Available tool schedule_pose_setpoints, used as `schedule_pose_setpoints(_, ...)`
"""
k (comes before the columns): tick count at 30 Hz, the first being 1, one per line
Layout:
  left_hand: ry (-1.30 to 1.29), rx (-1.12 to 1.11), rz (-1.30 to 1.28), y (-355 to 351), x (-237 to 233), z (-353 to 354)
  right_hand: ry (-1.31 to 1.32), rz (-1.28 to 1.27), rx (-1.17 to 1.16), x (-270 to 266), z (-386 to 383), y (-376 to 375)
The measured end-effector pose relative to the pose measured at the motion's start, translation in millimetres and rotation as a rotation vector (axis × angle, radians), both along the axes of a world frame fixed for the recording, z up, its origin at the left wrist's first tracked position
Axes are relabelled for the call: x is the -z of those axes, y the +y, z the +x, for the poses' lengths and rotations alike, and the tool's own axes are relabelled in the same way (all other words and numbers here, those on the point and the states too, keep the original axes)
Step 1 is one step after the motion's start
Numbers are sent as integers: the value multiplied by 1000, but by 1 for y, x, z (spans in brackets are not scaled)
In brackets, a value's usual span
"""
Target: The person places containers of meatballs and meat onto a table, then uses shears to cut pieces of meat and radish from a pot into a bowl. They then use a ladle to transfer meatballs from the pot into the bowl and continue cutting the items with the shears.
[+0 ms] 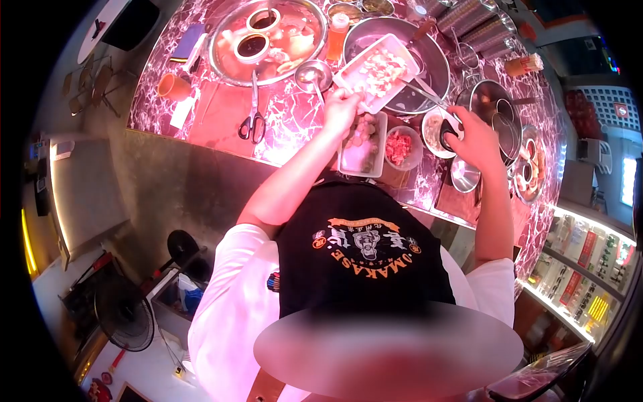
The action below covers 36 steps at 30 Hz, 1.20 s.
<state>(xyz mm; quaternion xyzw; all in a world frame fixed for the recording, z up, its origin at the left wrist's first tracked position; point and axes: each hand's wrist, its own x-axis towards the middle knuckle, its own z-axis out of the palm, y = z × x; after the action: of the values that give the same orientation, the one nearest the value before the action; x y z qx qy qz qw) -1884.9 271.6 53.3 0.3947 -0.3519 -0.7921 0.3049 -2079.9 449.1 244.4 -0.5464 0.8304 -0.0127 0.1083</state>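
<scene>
My left hand [343, 110] grips the near edge of a white tray [343, 75] of chopped pale pieces [380, 72], tilted over a large metal basin [439, 63]. In my right hand [475, 137] is a pair of scissors [432, 96], its dark handle near my fingers and its blades reaching the tray's right side. Below the tray stand another white tray [382, 151] of roundish pieces and a bowl of red chopped pieces [398, 147]. A white bowl [435, 137] sits under my right hand, partly hidden.
A big round pan [213, 57] with food and two dark sauce cups is at the upper left. Another pair of scissors [254, 120], a ladle [313, 72], an orange bottle [338, 33] and an orange cup [175, 87] are nearby. Metal pots [494, 94] stand at right.
</scene>
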Motion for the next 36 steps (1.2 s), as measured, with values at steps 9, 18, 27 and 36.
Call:
schedule_pose_setpoints(9, -200, -91, -395, 9, 33, 3, 152, 60, -157, 3, 37, -18)
schedule_pose_setpoints(18, -131, -156, -347, -1, 33, 13, -403, -60, -161, 25, 5, -5)
schedule_pose_setpoints(27, 22, -128, -31, 1, 25, 12, -966, -280, 123, 18, -55, -8)
schedule_pose_setpoints(36, 28, -221, 72, 16, 3, 39, -634, -84, 208, 95, -169, -67)
